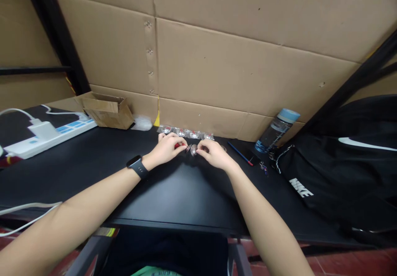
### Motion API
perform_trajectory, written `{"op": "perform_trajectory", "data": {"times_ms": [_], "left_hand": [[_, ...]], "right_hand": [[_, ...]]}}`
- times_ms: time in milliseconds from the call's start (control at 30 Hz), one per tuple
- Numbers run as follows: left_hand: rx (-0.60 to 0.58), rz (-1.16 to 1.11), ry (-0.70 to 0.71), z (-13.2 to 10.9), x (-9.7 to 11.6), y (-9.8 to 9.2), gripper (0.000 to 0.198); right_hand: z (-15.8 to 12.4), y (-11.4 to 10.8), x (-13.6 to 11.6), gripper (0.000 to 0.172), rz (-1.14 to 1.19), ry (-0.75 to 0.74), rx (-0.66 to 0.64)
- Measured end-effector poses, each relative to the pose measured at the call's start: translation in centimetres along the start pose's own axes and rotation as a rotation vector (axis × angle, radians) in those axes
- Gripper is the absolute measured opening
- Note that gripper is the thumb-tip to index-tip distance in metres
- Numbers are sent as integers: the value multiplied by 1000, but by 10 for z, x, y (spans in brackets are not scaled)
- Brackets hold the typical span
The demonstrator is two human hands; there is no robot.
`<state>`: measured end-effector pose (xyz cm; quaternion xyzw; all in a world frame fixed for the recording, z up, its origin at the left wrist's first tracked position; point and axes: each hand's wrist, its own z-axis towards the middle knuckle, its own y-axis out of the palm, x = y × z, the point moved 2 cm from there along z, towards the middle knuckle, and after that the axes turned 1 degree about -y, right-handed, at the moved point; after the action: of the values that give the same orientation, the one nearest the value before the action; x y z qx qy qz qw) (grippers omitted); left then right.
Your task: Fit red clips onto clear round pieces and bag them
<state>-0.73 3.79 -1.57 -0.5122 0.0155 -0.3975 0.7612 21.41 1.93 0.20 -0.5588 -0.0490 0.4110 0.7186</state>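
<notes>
Both of my hands meet over the far middle of a black table [173,193]. My left hand [168,147], with a dark smartwatch [138,167] on the wrist, is closed in a pinch on a small red piece [178,146]. My right hand [211,153] is closed in a pinch on a small clear round piece [193,150] that sits between the two hands. Just behind the hands, a row of clear packets with red and white parts [186,133] lies along the cardboard wall.
A white power strip [46,135] with a plugged charger lies at the left, an open cardboard box [107,110] behind it. A blue pen [240,153], a water bottle [276,131] and a black sports bag [341,168] sit at the right. Cardboard [232,61] backs the table.
</notes>
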Motion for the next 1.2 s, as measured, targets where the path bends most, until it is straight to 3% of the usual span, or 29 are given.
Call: {"op": "perform_trajectory", "data": {"times_ms": [167, 300, 533, 633, 733, 900, 1067, 1133, 1200], "left_hand": [[20, -173, -40, 1, 0, 2, 20], [33, -343, -52, 0, 4, 6, 22], [67, -418, -71, -1, 9, 5, 24], [92, -384, -73, -1, 11, 4, 23], [102, -364, -77, -1, 9, 4, 21], [107, -350, -65, -2, 6, 7, 22], [56, -301, 43, 2, 5, 4, 23], [30, -212, 93, 7, -4, 0, 26], [46, -65, 53, 11, -27, -9, 28]], "right_hand": [[2, 2, -4, 13, 140, -4, 100], [3, 10, -6, 19, 347, 109, 88], [2, 23, -6, 33, 1075, 377, 75], [1, 25, -8, 37, 1241, 420, 51], [1, 25, -11, 48, 1317, 432, 26], [2, 27, -12, 47, 1349, 427, 27], [2, 31, -9, 54, 1282, 450, 100], [2, 31, -7, 54, 1247, 456, 122], [3, 29, -5, 54, 1212, 469, 143]]}}
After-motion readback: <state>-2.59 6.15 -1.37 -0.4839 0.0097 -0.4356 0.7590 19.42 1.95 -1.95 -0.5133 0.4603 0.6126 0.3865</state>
